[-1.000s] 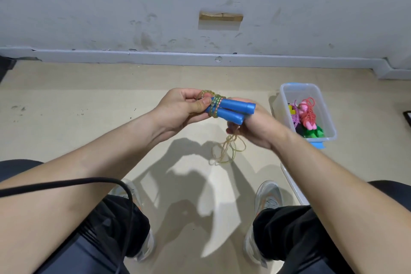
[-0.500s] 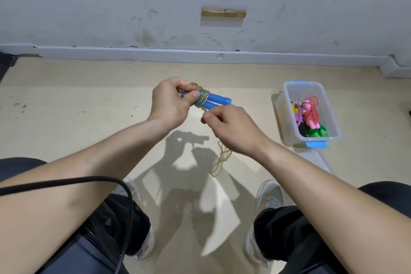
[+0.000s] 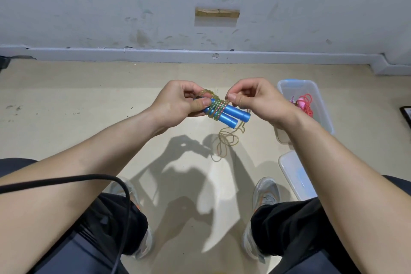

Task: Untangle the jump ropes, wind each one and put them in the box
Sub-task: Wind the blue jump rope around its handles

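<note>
Two handles [image 3: 233, 115] lie side by side between the left hand [image 3: 178, 101] and right hand [image 3: 255, 98], rope [image 3: 216, 108] wound around them. Right of them a box [image 3: 323, 107] sits on the floor [image 3: 89, 118], other ropes [image 3: 306, 103] inside; a lid [image 3: 293, 176] lies nearer.

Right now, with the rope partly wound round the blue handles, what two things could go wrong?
1. The rope hangs loose below the blue handles, already looping on itself; it may knot as the right hand winds it.
2. The left hand grips only one end, so the coils could slide off the free end.
</note>
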Demonstrator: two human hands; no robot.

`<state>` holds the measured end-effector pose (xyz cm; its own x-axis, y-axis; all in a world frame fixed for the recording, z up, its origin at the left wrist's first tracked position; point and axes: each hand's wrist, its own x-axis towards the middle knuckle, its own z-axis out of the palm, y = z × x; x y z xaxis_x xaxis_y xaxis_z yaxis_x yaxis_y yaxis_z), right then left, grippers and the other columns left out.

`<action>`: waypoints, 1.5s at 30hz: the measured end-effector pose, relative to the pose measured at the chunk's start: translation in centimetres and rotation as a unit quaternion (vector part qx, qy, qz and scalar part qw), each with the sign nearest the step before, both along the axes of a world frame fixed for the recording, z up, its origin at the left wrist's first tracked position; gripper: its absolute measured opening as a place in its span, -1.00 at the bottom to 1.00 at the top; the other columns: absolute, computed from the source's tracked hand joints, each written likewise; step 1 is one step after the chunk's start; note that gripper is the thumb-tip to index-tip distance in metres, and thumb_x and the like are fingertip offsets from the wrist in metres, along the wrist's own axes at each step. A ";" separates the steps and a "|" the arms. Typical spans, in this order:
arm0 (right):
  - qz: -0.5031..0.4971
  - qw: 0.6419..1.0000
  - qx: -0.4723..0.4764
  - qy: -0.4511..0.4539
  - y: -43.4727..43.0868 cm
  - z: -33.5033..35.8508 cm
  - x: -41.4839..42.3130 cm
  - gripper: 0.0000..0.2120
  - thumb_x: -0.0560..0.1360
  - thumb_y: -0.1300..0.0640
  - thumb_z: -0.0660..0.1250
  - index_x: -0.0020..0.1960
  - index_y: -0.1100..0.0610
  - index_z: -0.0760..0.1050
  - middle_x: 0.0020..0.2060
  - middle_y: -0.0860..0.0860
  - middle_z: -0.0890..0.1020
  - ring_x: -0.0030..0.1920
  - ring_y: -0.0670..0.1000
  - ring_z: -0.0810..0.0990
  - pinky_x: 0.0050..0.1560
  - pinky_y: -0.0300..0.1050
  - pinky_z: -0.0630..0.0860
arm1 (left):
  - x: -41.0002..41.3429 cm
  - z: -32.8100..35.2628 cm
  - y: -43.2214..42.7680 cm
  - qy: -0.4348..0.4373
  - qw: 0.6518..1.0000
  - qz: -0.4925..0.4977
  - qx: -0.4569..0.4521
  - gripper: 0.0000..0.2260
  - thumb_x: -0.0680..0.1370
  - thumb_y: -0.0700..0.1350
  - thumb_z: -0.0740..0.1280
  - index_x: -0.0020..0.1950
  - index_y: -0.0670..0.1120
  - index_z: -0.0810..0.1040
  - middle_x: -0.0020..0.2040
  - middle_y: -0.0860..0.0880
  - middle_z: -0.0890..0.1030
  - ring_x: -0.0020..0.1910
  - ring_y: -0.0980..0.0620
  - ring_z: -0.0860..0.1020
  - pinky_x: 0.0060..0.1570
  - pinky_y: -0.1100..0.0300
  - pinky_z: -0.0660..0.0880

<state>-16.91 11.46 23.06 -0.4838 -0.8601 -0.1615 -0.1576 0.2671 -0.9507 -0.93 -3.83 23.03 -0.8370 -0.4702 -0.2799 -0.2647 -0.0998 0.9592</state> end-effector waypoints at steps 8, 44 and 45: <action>-0.074 0.942 0.042 -0.323 -0.4 -1.5 3.2 -0.74 0.65 0.13 0.25 -0.19 0.03 0.60 -0.38 -0.05 0.52 -0.39 -0.06 0.42 -0.34 -0.16 0.53 | 0.2 -0.1 -0.3 0.024 0.989 0.049 0.138 -0.93 0.57 -0.33 0.33 -0.03 -0.21 0.59 -0.17 -0.10 0.66 -0.24 0.10 0.67 -0.20 0.30 0.60; -0.045 0.990 -0.016 -0.134 -0.5 -0.4 0.7 -0.84 0.52 0.13 0.43 -0.24 0.09 0.58 -0.40 -0.04 0.58 -0.37 -0.08 0.46 -0.30 -0.23 0.41 | -0.1 0.6 -1.3 0.011 0.998 0.000 0.066 -0.92 0.57 -0.32 0.35 -0.08 -0.18 0.59 -0.19 -0.10 0.67 -0.24 0.10 0.67 -0.17 0.27 0.62; -0.051 0.984 -0.009 -0.171 -0.6 -0.9 1.2 -0.78 0.56 0.11 0.40 -0.27 0.06 0.57 -0.40 -0.04 0.56 -0.36 -0.05 0.43 -0.30 -0.19 0.39 | 0.0 0.5 -1.2 0.015 0.996 0.008 0.091 -0.93 0.58 -0.31 0.34 -0.07 -0.18 0.59 -0.21 -0.07 0.69 -0.23 0.10 0.67 -0.16 0.27 0.62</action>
